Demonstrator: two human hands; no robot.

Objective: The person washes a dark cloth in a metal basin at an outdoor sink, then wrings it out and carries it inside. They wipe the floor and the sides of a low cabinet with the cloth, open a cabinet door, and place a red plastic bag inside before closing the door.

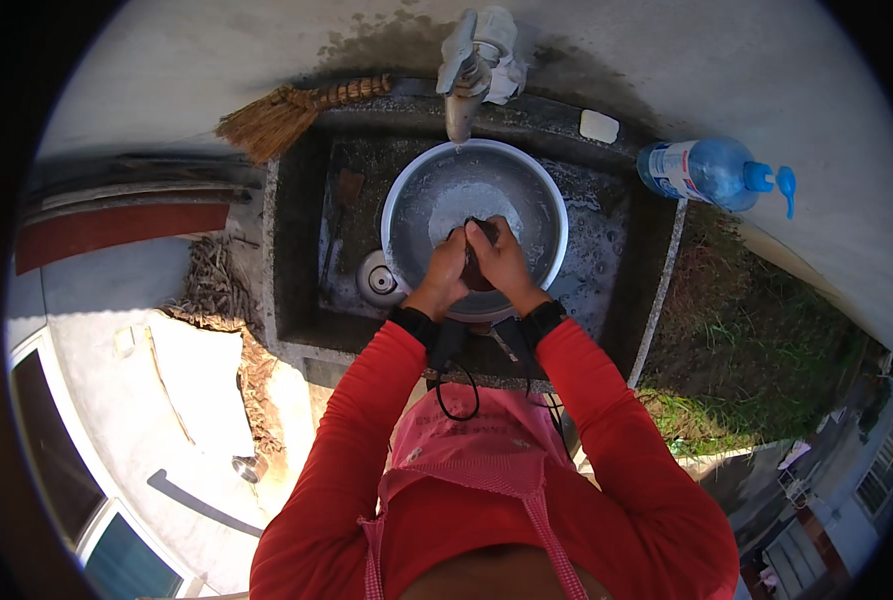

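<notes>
Both my hands are over a round metal basin [556, 225] that stands in a dark concrete sink [446, 360]. Between them is a dark brown item [478, 274]; whether it is cloth or something firmer, I cannot tell. My left hand [444, 268] grips its left side. On its right side, my right hand [505, 259] grips it with the thumb laid over the top. Cloudy, pale water [454, 199] shows in the basin behind my hands. Directly above the basin's far rim is a metal tap [464, 90], with a drop at its spout.
Left of the basin lies a round metal lid [377, 281] with a knob. A straw hand broom [289, 116] rests on the sink's back left corner. A white bar of soap [598, 126] sits on the back ledge, and a blue pump bottle [709, 174] at the right corner.
</notes>
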